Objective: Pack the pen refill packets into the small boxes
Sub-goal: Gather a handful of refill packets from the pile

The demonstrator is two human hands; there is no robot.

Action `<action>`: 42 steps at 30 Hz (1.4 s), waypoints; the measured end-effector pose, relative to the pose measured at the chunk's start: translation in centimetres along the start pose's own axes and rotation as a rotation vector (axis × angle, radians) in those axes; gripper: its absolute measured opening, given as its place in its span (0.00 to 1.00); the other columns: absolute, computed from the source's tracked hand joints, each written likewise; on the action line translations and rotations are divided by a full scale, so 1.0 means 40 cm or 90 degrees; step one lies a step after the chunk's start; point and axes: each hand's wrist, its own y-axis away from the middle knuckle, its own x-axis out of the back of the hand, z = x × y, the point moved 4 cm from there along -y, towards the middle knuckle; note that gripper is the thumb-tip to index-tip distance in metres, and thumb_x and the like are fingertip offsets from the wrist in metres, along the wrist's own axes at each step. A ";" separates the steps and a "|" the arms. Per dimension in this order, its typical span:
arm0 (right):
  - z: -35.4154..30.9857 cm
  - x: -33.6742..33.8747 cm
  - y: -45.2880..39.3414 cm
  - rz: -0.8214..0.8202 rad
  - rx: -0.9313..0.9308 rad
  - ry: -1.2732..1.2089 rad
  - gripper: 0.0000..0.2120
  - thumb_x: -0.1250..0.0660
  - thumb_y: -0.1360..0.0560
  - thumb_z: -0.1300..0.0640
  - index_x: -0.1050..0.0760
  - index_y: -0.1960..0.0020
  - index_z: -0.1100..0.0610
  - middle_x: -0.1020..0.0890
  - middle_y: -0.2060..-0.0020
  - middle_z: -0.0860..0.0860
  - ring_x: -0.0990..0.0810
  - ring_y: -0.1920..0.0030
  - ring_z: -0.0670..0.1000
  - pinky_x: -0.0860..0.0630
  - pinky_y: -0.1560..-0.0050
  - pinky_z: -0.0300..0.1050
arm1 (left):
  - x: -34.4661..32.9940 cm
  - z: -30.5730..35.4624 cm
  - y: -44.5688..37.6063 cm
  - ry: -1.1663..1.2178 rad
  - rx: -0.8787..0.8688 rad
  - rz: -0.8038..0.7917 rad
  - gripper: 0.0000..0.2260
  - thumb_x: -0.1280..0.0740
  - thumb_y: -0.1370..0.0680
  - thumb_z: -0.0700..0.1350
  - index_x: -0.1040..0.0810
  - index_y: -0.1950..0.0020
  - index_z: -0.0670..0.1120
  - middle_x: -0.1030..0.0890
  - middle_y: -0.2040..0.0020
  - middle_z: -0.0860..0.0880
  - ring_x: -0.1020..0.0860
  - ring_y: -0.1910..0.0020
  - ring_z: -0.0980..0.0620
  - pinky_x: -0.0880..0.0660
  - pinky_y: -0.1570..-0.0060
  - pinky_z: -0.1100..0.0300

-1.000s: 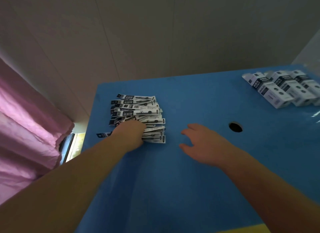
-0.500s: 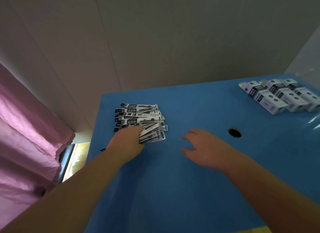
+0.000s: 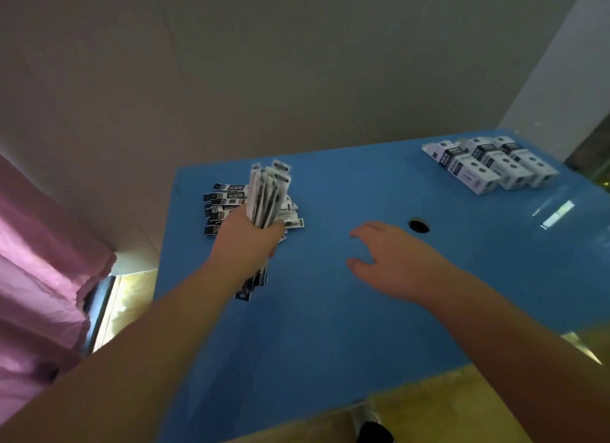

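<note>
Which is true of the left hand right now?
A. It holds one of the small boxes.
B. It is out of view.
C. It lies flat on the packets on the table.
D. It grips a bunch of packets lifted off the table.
D: the left hand is curled round a bunch of packets that stands up above the rest of the pile on the blue table.

On the table, a bundle of packets is held upright in the left hand before the packet pile at far left, the right hand is spread near the hole, and the boxes are ranged at far right.
</note>
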 end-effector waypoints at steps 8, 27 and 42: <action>0.059 0.024 0.107 0.022 -0.066 0.028 0.27 0.36 0.22 0.42 0.34 0.26 0.48 0.31 0.29 0.46 0.29 0.31 0.50 0.28 0.37 0.48 | -0.059 0.030 0.057 0.132 0.040 -0.023 0.08 0.31 0.22 0.43 0.28 0.59 0.49 0.30 0.69 0.46 0.31 0.72 0.51 0.30 0.71 0.58; 0.518 0.102 0.396 0.113 -0.095 -0.032 0.28 0.36 0.22 0.42 0.35 0.25 0.50 0.30 0.31 0.47 0.28 0.33 0.52 0.27 0.36 0.50 | -0.497 0.337 0.276 0.094 0.000 -0.050 0.13 0.30 0.21 0.47 0.28 0.63 0.45 0.27 0.71 0.45 0.30 0.77 0.56 0.29 0.71 0.60; 0.951 0.214 0.459 0.098 -0.117 -0.029 0.29 0.36 0.23 0.39 0.35 0.25 0.48 0.30 0.32 0.47 0.29 0.33 0.52 0.26 0.38 0.51 | -0.845 0.536 0.324 0.081 0.023 -0.016 0.13 0.29 0.22 0.48 0.28 0.58 0.42 0.27 0.69 0.44 0.30 0.75 0.54 0.29 0.72 0.61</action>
